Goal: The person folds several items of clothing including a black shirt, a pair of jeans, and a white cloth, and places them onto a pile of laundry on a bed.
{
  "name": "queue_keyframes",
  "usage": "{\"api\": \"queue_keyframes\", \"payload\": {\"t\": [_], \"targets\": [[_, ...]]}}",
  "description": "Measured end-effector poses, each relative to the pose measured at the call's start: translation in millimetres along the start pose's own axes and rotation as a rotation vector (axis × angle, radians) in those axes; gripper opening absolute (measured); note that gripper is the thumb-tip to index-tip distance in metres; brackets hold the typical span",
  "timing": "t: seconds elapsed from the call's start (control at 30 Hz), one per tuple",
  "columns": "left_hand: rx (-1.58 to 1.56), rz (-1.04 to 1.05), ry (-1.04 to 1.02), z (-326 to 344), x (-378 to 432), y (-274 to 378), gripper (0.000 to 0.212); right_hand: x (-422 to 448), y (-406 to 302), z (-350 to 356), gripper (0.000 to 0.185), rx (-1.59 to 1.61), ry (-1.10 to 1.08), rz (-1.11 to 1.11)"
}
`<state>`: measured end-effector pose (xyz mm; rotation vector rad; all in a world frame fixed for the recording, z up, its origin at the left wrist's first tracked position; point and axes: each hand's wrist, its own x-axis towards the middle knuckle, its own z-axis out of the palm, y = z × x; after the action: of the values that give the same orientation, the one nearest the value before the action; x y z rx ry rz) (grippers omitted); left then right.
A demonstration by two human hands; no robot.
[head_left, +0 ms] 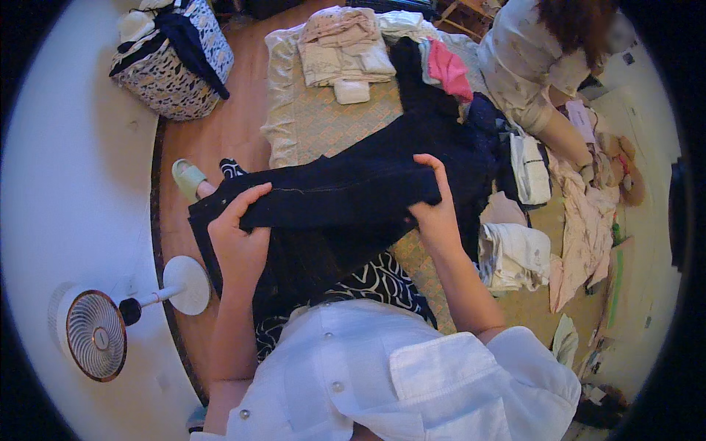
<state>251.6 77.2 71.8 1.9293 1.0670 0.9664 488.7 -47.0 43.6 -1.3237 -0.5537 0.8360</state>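
Note:
A dark pair of trousers (353,193), apparently denim with a pale seam thread, stretches across my lap and onto the bed mat. My left hand (240,231) grips its left end, thumb on top of the cloth. At the other end of the same folded strip, my right hand (438,209) pinches the fabric between thumb and fingers. The fingers beneath the cloth are hidden on both sides. More dark cloth (441,127) trails away behind the strip, and where one garment ends and another starts I cannot tell. Black-and-white patterned fabric (380,281) covers my legs underneath.
Folded light clothes (347,49) and a pink cloth (449,69) lie on the patterned mat (325,129). Folded white garments (513,256) rest at right, near another person (529,71) handling clothes. A spotted fabric basket (176,66) and a white fan (99,336) stand at left.

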Motion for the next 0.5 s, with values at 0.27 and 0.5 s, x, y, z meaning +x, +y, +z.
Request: {"api": "queue_keyframes", "payload": {"t": [0.27, 0.5], "targets": [[-0.208, -0.206, 0.058, -29, -5, -49, 0.03, -60, -50, -16, 0.061, -0.816, -0.785, 0.104], [-0.754, -0.497, -0.275, -42, 14, -25, 0.047, -42, -76, -42, 0.056, -0.26, -0.994, 0.396]]}}
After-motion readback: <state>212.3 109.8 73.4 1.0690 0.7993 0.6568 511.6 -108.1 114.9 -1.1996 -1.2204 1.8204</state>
